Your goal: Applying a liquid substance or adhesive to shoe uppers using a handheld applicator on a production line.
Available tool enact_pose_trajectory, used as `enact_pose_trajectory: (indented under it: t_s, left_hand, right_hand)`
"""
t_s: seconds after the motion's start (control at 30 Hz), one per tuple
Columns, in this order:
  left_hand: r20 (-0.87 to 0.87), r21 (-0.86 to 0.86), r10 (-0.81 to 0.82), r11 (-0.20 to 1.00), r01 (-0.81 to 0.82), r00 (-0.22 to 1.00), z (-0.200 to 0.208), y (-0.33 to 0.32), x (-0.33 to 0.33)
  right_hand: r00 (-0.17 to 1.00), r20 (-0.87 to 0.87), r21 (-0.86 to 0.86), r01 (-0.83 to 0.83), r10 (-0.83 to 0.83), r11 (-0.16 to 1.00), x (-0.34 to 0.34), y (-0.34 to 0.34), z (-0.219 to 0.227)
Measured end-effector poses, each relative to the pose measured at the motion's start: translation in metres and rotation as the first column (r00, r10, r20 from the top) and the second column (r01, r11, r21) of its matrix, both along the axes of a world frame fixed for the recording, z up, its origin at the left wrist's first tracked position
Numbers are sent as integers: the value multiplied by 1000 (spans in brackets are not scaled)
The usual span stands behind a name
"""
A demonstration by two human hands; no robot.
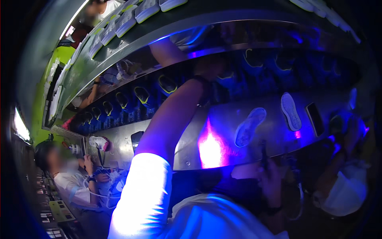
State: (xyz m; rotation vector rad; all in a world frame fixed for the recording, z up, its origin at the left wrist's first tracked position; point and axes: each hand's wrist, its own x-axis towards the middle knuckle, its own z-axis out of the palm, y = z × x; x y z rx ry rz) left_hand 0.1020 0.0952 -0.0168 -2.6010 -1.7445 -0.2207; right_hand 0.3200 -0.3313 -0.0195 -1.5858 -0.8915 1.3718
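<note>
My left arm stretches across the metal bench to a row of dark shoes with yellow-green collars. My left hand, deep in shadow, is at a shoe in that row; its fingers are too dark to make out. Low on the right, my right hand is closed around a slim dark tool that points upward; its exact kind is unclear. Just beyond the tool lies a pale shoe sole, bluish under the light. Farther right rests a white sole.
A dark phone-like slab lies right of the soles. Several pale soles line the upper shelf above a shiny metal panel. One co-worker sits at the left, another at the right. A white-and-pink shoe stands at the bench's left end.
</note>
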Motion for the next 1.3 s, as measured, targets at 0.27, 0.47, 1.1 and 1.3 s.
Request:
enact_pose_trajectory:
  t_s: [0.27,0.47,1.1,1.3]
  left_hand:
    - [64,87,106,990,-111,992,26,-10,-58]
    - [-185,-39,269,959,-281,945,36,-28,-35]
    - [448,229,-26,969,-87,894,-9,63,96]
    - [719,-691,669,717,92,186,38,-48,58]
  right_hand:
    - [995,64,157,-86,77,984,24,11,-21]
    - [999,-2,161,-31,32,986,31,23,-33]
    - [983,-172,51,80,-70,995,62,14,-8]
    - [970,-241,81,57,-36,995,55,8,-2]
